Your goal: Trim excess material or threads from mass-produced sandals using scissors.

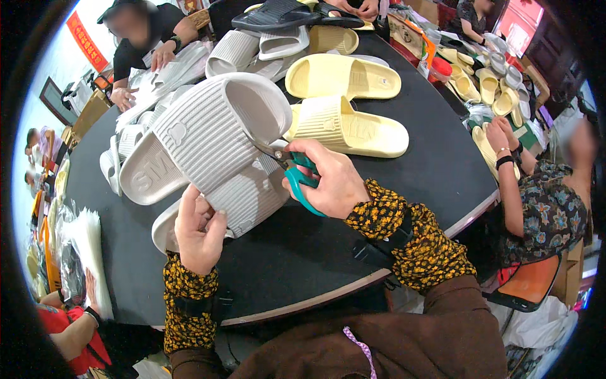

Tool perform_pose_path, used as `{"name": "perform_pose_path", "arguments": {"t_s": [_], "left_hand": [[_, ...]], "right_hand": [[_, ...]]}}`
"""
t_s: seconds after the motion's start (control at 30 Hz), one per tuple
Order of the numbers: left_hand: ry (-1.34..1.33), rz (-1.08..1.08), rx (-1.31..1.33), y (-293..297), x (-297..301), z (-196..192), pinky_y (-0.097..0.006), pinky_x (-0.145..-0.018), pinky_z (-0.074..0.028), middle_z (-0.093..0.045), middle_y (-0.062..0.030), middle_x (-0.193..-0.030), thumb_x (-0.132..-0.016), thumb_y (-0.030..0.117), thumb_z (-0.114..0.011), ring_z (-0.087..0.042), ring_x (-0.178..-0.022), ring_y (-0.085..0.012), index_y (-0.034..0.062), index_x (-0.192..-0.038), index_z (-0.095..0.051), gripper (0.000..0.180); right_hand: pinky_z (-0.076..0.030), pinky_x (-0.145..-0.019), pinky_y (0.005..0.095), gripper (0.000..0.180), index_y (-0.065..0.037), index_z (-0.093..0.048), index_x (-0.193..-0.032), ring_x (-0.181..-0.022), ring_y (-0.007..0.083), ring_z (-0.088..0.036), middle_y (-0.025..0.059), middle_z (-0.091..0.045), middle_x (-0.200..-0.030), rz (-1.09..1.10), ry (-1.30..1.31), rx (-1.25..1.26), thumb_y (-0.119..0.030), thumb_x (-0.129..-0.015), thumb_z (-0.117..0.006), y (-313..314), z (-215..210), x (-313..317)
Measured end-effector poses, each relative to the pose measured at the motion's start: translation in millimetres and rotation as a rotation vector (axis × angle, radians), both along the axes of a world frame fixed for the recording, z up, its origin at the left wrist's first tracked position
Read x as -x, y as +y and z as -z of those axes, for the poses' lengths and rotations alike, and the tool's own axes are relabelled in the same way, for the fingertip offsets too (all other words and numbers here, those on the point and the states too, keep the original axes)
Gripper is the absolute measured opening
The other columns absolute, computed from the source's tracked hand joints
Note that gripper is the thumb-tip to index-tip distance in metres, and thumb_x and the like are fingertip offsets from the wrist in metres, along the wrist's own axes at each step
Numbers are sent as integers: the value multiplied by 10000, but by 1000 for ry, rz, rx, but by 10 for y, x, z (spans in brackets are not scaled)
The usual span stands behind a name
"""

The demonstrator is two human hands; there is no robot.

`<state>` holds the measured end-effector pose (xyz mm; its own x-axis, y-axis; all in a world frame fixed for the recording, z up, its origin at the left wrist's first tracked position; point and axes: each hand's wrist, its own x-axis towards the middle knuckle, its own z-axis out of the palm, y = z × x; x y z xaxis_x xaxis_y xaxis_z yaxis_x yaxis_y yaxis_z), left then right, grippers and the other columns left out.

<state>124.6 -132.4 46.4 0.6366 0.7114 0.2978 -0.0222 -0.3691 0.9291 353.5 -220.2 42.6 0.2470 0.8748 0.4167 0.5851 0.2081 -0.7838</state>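
Note:
My left hand [199, 230] grips the near edge of a pale grey ribbed slide sandal [208, 136] and holds it tilted up over the black round table [303, 252]. A second grey sandal [249, 199] lies under it. My right hand [331, 180] is shut on scissors with teal handles [297, 174]; their blades point left and touch the grey sandal's strap edge. Just beyond my right hand lie two pale yellow sandals [350, 123].
More grey and yellow sandals [278, 44] are piled at the table's far side. A person in black [148, 41] works at the far left, and another in a patterned top [543, 202] sits at the right. Clear bags [88, 246] lie at the left.

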Motion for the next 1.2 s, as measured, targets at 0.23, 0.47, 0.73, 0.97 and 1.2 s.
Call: {"name": "perform_pose_path", "arguments": {"t_s": [0.23, 0.47, 0.73, 0.97, 1.2], "left_hand": [[-22, -6, 18, 9, -4, 42, -246, -824, -434, -563, -185, -1166, -824, -125, -416, -568, -1028, -173, -52, -1357, -258, 561], [8, -40, -48, 16, 2, 57, -228, -789, -434, -575, -152, -1140, -811, -134, -417, -574, -990, -160, -56, -1320, -321, 523], [-16, -34, -52, 29, -3, 63, -233, -793, -434, -578, -144, -1134, -811, -131, -425, -575, -998, -160, -54, -1304, -342, 505], [-23, -21, -39, 26, -19, 55, -233, -811, -426, -580, -136, -1136, -814, -131, -421, -568, -1018, -158, -49, -1303, -346, 502], [-28, -22, -20, 15, -47, 54, -236, -828, -421, -566, -139, -1164, -818, -128, -417, -562, -1031, -158, -47, -1305, -344, 499]], "right_hand": [[-512, -699, 291, 428, -55, -524, -1105, -727, 162, -631, 93, -631, -862, -8, -64, -28, -125, -739, -734, -19, -27, -33], [-508, -726, 288, 454, -37, -520, -1121, -767, 170, -635, 95, -636, -924, 4, -31, -35, -134, -733, -735, 2, -28, -51], [-508, -707, 294, 455, -36, -513, -1111, -743, 164, -631, 101, -635, -922, 5, -19, -42, -138, -730, -741, -10, -32, -34], [-502, -626, 374, 422, -69, -501, -1095, -712, 296, -645, 152, -621, -775, 2, -26, -151, -207, -754, -707, 7, 20, -25], [-499, -685, 282, 457, -49, -523, -1113, -708, 156, -617, 92, -623, -854, 34, -20, -98, -151, -728, -747, -37, -75, -9]]}}
